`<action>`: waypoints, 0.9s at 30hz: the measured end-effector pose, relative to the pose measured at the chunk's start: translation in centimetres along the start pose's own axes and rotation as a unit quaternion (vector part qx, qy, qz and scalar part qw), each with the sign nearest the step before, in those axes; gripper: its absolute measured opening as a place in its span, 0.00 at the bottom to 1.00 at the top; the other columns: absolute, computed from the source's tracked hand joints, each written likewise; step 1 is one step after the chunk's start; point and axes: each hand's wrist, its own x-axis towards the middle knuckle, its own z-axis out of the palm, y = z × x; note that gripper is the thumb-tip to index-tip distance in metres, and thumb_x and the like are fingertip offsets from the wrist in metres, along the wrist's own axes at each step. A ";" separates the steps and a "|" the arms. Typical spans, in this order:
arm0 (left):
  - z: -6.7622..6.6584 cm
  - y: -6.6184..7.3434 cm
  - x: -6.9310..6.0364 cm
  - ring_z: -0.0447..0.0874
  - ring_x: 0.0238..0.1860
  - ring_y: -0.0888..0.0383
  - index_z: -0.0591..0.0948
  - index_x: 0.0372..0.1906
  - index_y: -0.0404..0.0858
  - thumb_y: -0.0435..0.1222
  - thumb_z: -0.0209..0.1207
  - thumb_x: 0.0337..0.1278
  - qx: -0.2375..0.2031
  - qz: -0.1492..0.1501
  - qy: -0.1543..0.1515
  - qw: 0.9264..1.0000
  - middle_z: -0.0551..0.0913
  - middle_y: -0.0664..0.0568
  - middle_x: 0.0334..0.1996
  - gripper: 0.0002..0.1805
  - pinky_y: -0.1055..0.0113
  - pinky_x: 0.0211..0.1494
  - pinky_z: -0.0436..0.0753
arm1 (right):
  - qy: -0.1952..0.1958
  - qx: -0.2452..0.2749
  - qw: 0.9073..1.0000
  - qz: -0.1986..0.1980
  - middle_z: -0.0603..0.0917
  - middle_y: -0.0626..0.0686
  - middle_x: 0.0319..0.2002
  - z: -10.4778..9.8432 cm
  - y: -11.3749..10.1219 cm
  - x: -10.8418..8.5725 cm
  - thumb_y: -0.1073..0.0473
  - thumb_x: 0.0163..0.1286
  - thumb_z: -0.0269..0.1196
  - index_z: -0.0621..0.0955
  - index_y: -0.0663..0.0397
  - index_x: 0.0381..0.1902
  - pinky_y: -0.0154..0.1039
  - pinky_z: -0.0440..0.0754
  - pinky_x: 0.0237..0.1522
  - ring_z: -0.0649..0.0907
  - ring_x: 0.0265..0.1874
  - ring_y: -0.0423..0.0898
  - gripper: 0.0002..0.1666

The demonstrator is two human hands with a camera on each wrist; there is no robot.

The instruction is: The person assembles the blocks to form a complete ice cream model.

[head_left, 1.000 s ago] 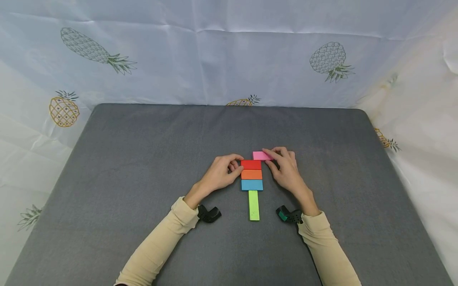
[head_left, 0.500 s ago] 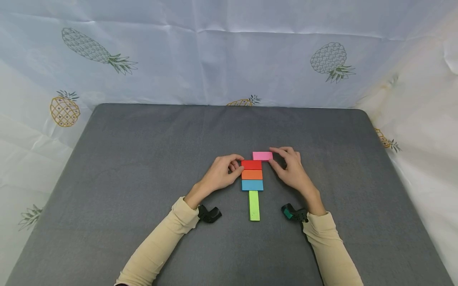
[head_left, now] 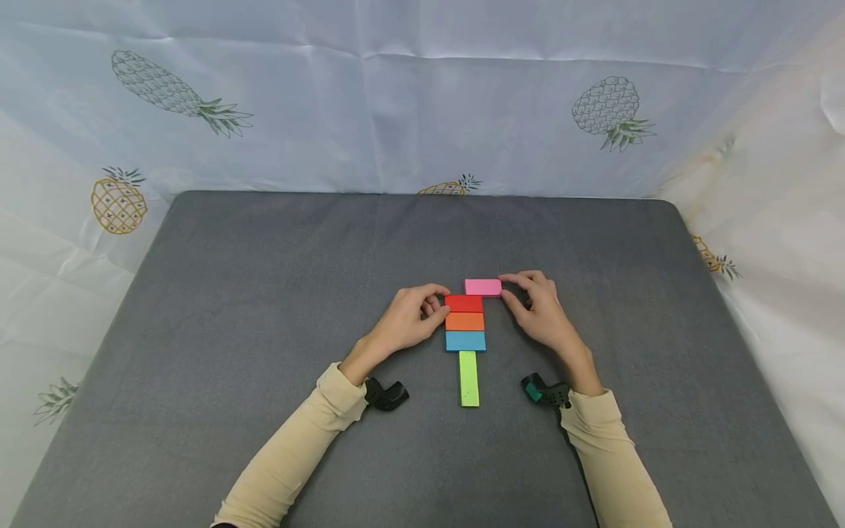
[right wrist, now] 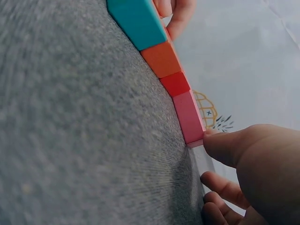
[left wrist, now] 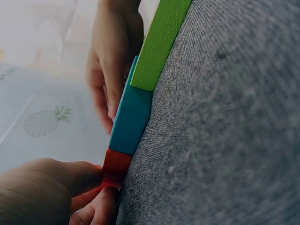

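A light green block (head_left: 469,379) points lengthwise toward the person. Above it a blue block (head_left: 465,341), an orange block (head_left: 465,321) and a red block (head_left: 464,303) lie crosswise in a touching stack. Beyond the red one sits a pink block (head_left: 483,287), shifted to the right. My left hand (head_left: 411,317) holds the left end of the red block between thumb and forefinger. At the pink block's right end, my right hand (head_left: 538,312) touches it with the thumb, the forefinger extended by its far corner; the right wrist view shows the other fingers loosely bent.
The blocks lie flat on a dark grey cloth-covered table (head_left: 297,257). A pale curtain (head_left: 396,110) with pineapple prints hangs behind the far edge. Dark wrist devices (head_left: 386,395) sit on both forearms just above the table.
My right hand has slid rightward, from gripping the pink block's long sides to touching its right end. My left hand and the other blocks have stayed in place.
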 end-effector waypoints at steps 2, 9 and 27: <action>0.0 0.0 0.0 0.82 0.30 0.59 0.83 0.53 0.29 0.33 0.62 0.68 0.000 0.000 0.000 1.000 0.86 0.47 0.30 0.14 0.74 0.37 0.79 | 0.004 -0.004 1.000 -0.004 0.78 0.69 0.54 0.1 0.0 0.0 0.65 0.74 0.63 0.82 0.64 0.59 0.47 0.61 0.47 0.71 0.41 0.56 0.18; 0.1 -0.1 0.0 0.83 0.30 0.59 0.83 0.53 0.29 0.32 0.61 0.68 -0.001 0.001 0.000 1.000 0.86 0.47 0.30 0.14 0.74 0.37 0.79 | 0.017 -0.006 1.000 -0.015 0.79 0.68 0.52 0.6 -0.2 0.1 0.65 0.72 0.64 0.83 0.64 0.58 0.51 0.62 0.52 0.73 0.49 0.59 0.18; 0.0 -0.1 0.0 0.82 0.31 0.60 0.83 0.54 0.29 0.33 0.62 0.68 -0.004 -0.016 -0.007 1.000 0.86 0.47 0.30 0.15 0.74 0.37 0.78 | 0.028 -0.051 0.998 -0.013 0.78 0.68 0.53 1.7 -0.8 0.1 0.63 0.71 0.66 0.84 0.60 0.59 0.62 0.65 0.59 0.73 0.53 0.64 0.19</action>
